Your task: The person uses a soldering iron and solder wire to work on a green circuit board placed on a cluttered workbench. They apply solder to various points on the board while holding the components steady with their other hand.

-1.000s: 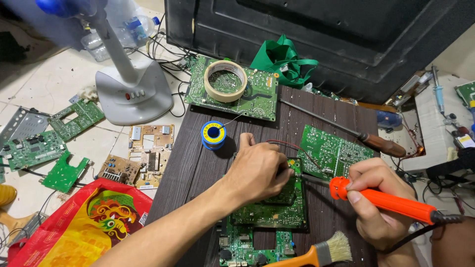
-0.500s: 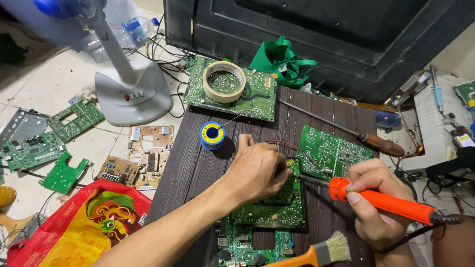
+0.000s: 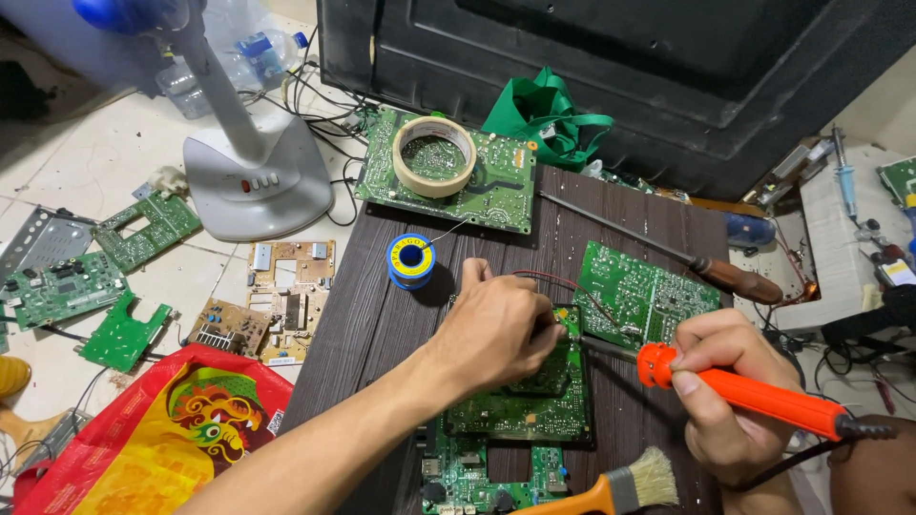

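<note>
My left hand (image 3: 498, 327) rests on a green circuit board (image 3: 525, 401) in the middle of the dark wooden table (image 3: 372, 315), fingers curled near a red wire at the board's top edge. What the fingers pinch is hidden. My right hand (image 3: 725, 405) grips an orange soldering iron (image 3: 754, 396), its metal tip touching the board's upper right edge, close to my left fingers. A blue and yellow solder spool (image 3: 411, 259) stands just left of my left hand, its thin wire trailing up to the right.
A second green board (image 3: 639, 296) lies to the right, a long screwdriver (image 3: 687, 257) behind it. A roll of tape (image 3: 434, 155) sits on a board (image 3: 496, 186) at the table's far edge. An orange-handled brush (image 3: 620, 486) lies near me. A fan base (image 3: 253, 181) and several boards are on the floor.
</note>
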